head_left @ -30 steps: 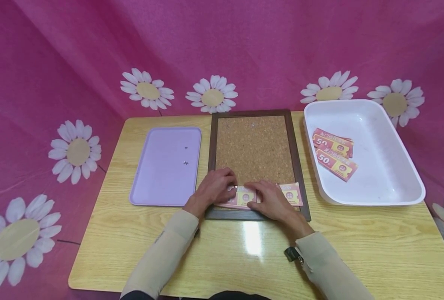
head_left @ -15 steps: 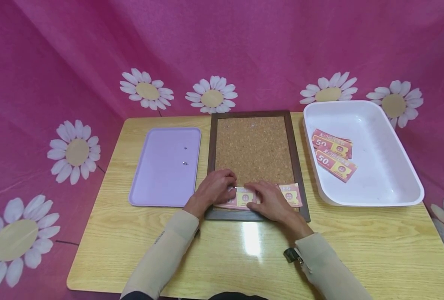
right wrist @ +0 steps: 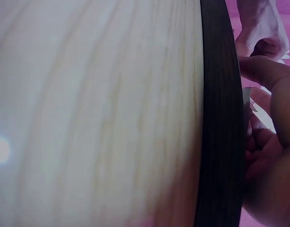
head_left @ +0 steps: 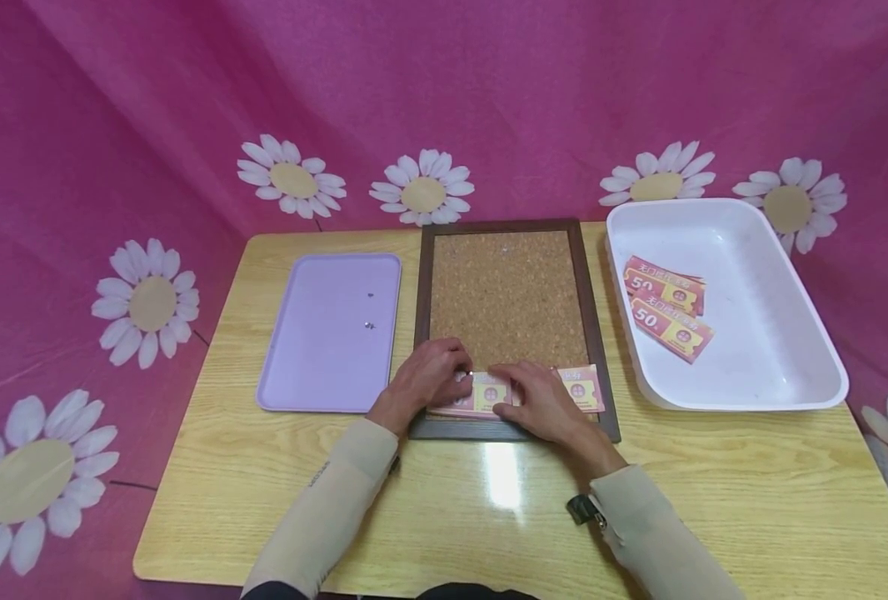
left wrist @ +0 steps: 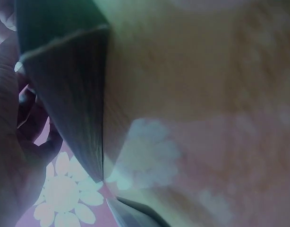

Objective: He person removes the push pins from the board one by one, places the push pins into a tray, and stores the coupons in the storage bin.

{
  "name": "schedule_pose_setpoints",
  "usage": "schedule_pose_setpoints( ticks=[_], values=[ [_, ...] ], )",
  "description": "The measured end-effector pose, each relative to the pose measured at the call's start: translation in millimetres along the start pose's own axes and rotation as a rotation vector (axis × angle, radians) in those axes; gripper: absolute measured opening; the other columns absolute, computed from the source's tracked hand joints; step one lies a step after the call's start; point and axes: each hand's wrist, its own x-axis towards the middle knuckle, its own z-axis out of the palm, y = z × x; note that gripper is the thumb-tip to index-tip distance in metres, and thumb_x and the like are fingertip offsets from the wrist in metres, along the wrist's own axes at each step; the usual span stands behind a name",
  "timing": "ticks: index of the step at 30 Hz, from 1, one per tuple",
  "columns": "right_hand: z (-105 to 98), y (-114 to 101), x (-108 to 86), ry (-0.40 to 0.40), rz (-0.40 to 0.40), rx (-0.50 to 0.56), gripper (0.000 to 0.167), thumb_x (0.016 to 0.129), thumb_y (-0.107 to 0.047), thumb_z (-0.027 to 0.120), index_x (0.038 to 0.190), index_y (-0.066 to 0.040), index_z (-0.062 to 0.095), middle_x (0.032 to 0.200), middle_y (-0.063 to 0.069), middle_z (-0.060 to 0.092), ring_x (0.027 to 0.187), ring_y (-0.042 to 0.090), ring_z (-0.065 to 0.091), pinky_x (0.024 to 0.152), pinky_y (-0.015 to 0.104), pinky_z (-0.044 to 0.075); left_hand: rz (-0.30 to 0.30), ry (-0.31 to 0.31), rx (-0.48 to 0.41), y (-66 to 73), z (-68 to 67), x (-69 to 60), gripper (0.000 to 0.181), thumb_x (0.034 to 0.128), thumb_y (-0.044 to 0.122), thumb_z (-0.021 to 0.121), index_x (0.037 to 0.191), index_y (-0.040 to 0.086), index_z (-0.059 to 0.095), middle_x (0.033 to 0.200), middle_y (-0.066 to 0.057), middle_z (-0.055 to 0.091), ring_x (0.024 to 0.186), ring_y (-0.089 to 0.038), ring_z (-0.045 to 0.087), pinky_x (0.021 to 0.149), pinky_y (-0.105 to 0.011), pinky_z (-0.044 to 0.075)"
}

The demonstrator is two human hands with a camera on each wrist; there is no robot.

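Observation:
A framed cork board [head_left: 507, 300] lies on the table, with red and yellow coupons along its near edge. My left hand [head_left: 432, 375] has its fingers bent over the left coupon [head_left: 489, 394]. It pinches a small shiny thumbtack [head_left: 471, 375] at that coupon's top edge; the tack is mostly hidden. My right hand [head_left: 537, 398] rests across the coupons, its thumb and forefinger spread apart on the paper. The right coupon [head_left: 582, 389] shows beyond it and overlaps the frame. In the right wrist view, the right fingers [right wrist: 265, 142] are partly behind the dark frame [right wrist: 221, 118].
On the left lies a lilac tray [head_left: 324, 333] with a few small metal tacks [head_left: 369, 325]. A white plastic bin [head_left: 759, 333] at the right holds more coupons [head_left: 669, 321]. Clear tack heads [head_left: 506, 249] appear near the cork's top. A flowered curtain [head_left: 519, 108] hangs behind.
Both hands stay at the coupons with almost no movement. The whole head view shifts only very slightly.

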Motion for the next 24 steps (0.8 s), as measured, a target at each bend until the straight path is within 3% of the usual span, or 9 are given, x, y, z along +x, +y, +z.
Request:
schedule_pose_setpoints(
  ticks=[11, 24],
  values=[
    [-0.7, -0.7, 0.0, -0.003, 0.018, 0.001, 0.057, 0.078, -0.031, 0.078, 0.130, -0.018, 0.060, 0.121, 0.005, 0.066, 0.115, 0.027, 0.059, 0.099, 0.048, 0.040, -0.022, -0.005, 0.001, 0.6, -0.2, 1.4, 0.017, 0.0768, 0.026, 0.072, 0.089, 0.014, 0.076, 0.086, 0.004, 0.069, 0.078, -0.010, 0.063, 0.076, -0.027, 0.052],
    [0.4, 0.0, 0.3, 0.007, 0.002, 0.012, 0.054, 0.078, -0.029, 0.078, 0.128, -0.017, 0.061, 0.120, 0.006, 0.066, 0.112, 0.026, 0.059, 0.098, 0.047, 0.041, -0.025, 0.036, -0.029, -1.5, -2.2, -0.5, 0.016, 0.0759, 0.025, 0.070, 0.088, 0.015, 0.074, 0.084, 0.005, 0.070, 0.076, -0.010, 0.064, 0.074, -0.028, 0.052]
  ],
)
